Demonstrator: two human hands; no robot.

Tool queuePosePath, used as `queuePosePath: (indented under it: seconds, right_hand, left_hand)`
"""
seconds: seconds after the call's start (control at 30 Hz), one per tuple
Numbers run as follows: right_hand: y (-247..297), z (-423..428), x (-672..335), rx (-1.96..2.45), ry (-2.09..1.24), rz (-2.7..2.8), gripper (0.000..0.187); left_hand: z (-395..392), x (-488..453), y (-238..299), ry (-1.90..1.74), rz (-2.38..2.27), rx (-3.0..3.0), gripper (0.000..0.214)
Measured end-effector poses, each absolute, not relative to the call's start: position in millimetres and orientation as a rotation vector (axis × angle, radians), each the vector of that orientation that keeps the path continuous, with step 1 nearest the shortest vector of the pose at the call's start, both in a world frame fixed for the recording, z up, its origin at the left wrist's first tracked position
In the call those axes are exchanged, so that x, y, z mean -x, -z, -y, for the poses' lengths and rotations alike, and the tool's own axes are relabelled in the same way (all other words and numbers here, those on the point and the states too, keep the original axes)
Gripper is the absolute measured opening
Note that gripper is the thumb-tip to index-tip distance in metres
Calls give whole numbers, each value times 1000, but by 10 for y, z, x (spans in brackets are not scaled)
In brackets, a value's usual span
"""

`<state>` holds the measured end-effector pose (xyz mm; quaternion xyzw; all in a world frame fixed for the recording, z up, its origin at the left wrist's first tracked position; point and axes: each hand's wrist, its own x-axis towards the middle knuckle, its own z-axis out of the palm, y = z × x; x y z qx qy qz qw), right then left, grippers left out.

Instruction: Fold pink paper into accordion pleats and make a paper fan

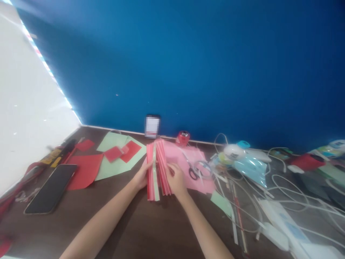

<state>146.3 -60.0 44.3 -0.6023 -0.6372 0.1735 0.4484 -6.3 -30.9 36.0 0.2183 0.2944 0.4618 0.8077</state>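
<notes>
A pleated, fan-folded stack of red, pink and pale green paper point(157, 169) stands on edge on the dark brown table point(145, 230). My left hand point(142, 176) grips the stack's left side, with the fingers curled round it. My right hand point(176, 180) presses against its right side, fingers pinched on the outer pleats. A pink paper sheet point(188, 162) lies just behind and to the right of the stack.
A dark phone point(51, 189) lies at the left beside red paper pieces point(86, 171) and a pale green sheet point(115, 162). Scissors point(192, 171) rest on the pink sheet. A red tape roll point(183, 137) sits by the blue wall. White cables point(285, 194) and chargers crowd the right.
</notes>
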Motion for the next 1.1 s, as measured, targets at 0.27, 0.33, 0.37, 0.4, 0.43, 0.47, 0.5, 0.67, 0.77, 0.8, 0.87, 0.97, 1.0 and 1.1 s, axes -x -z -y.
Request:
queuePosePath:
  seconds: [0.27,0.33,0.37,0.4,0.43,0.47,0.5,0.67,0.77,0.8,0.87,0.97,1.0,1.1]
  right_hand:
    - [-555,711,-1355,1566,-224,1766,26]
    - [-598,725,-1326,1518,-152,1807,24]
    - [-615,724,-1318,1473,-176,1795,23]
    - [-628,717,-1315,1424,-245,1767,22]
    - [-637,704,-1319,1377,-350,1716,21]
    - [-641,688,-1328,1339,-477,1645,20]
    - [-641,670,-1341,1313,-612,1558,18]
    - [-624,616,-1408,1267,-1130,1076,29]
    - [-636,625,-1435,1238,-1290,919,38]
    - [-644,631,-1445,1232,-1338,898,40]
    - [-660,643,-1471,1207,-1449,890,40]
    - [-663,659,-1526,1125,-1651,927,36]
    - [-657,663,-1550,1097,-1697,934,35]
    - [-619,674,-1641,1070,-1729,932,32]
  left_hand:
    - [324,43,-371,-937,-531,-450,22]
    - [319,44,-364,-936,-538,-438,21]
    - [315,47,-361,-936,-543,-430,20]
    - [313,51,-358,-936,-541,-423,20]
    - [312,56,-355,-932,-532,-419,19]
    - [312,60,-354,-922,-519,-415,19]
    - [315,64,-352,-908,-506,-411,18]
    - [348,63,-352,-823,-500,-414,15]
    - [366,54,-371,-791,-488,-423,16]
    - [371,53,-382,-781,-484,-425,16]
    - [383,52,-406,-758,-470,-441,17]
    - [400,52,-430,-717,-453,-488,18]
    - [404,51,-431,-709,-456,-502,18]
    - [403,43,-412,-708,-474,-512,17]
